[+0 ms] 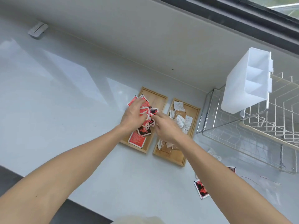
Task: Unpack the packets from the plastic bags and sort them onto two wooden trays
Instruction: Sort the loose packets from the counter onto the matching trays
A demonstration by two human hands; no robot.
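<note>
Two wooden trays lie side by side on the pale counter. The left tray [157,97] holds a heap of red and black packets [137,139]. The right tray [195,116] holds white and brown packets [179,120]. My left hand [132,115] rests palm down on the red heap, fingers spread over it. My right hand [166,125] hovers between the trays, its fingertips pinching a red and black packet [152,111] at the heap's right edge. A loose red and black packet [200,189] lies on the counter beside my right forearm, and another [231,168] peeks out behind it.
A clear plastic bag [267,185] lies flat on the counter at the right. A wire dish rack [252,126] with a white plastic caddy [246,81] stands at the right. A wall and window ledge run behind. A grey clip [38,30] sits far left.
</note>
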